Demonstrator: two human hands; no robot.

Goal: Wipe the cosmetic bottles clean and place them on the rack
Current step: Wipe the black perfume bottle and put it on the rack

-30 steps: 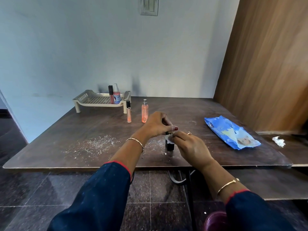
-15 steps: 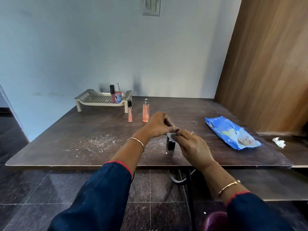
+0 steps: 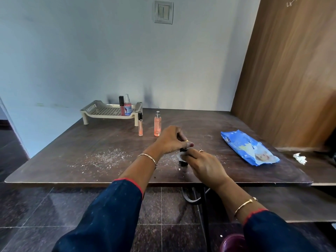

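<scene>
Near the front edge of the desk (image 3: 54, 153), both hands meet over a small black bottle (image 3: 183, 163) standing upright on it. The left hand (image 3: 171, 140) has its grip closed on the bottle's top, fingers curled down. The right hand (image 3: 205, 166) grips a white wipe (image 3: 179, 156), pinching it against the bottle's side. White powder (image 3: 101, 159) is scattered to the left, and a blue wipes pack (image 3: 249, 148) lies to the right. Farther back stand a lip gloss tube (image 3: 140, 123) and a peach spray bottle (image 3: 157, 124), just in front of the rack (image 3: 101, 110), which holds two more bottles.
</scene>
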